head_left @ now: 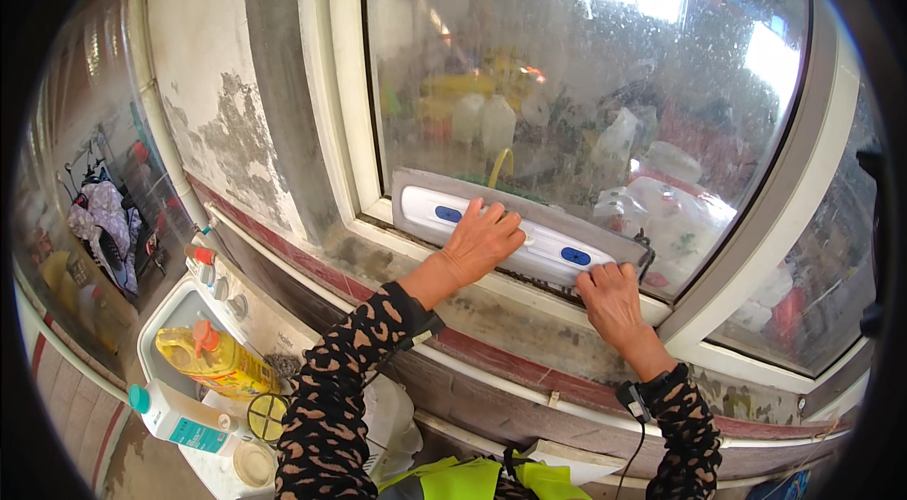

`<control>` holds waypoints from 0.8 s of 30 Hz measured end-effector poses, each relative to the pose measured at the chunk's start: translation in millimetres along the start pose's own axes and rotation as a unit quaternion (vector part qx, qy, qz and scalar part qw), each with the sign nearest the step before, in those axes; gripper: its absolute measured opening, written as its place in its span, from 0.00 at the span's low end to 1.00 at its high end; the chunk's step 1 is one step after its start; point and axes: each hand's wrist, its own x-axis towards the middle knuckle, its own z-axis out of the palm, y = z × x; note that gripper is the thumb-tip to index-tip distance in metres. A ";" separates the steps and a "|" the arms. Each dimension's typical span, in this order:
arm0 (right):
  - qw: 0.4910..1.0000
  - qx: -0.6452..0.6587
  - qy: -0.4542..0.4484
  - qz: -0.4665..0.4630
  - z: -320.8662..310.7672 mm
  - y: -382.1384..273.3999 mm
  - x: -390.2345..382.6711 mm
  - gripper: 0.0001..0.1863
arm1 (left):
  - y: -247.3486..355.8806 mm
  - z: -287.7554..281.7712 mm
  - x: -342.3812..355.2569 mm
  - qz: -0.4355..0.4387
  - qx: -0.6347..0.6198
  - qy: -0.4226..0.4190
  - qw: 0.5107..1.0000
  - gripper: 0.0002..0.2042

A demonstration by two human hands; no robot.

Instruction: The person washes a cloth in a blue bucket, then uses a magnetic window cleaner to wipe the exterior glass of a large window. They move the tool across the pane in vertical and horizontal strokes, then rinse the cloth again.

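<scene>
A flat mop head [539, 237] with a white plastic back, blue oval parts and a grey cloth pad lies along the lower edge of a window pane [567, 75]. My left hand [480, 240] has its fingers curled onto the middle of the white back. Down at the right end, my right hand [612, 300] grips the lower edge of the mop head with bent fingers. The pad's underside is hidden against the glass and frame. No handle shows on the mop head.
A washing machine [274, 330] stands at lower left, bearing a yellow bottle [219, 363] with an orange cap and a white bottle [184, 420] with a teal cap. White pipes [567, 401] run along the wall below the sill. A cable [628, 462] hangs from my right wrist.
</scene>
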 end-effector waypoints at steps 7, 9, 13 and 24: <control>1.000 -0.015 0.015 -0.010 10.2 -2.5 19.8 0.07 | -24.2 -9.7 0.9 0.000 0.020 0.004 1.000 0.06; 1.000 -0.007 0.027 -0.011 13.8 -5.7 22.3 0.07 | -26.6 -9.7 -2.5 -0.006 0.021 -0.004 1.000 0.06; 1.000 0.001 0.000 -0.020 17.1 -7.1 10.2 0.06 | -16.5 -4.2 -10.3 -0.033 -0.004 -0.023 0.999 0.05; 0.990 0.000 -0.140 0.036 -55.1 27.4 -84.8 0.07 | 93.2 21.1 43.4 0.025 -0.038 0.014 0.999 0.03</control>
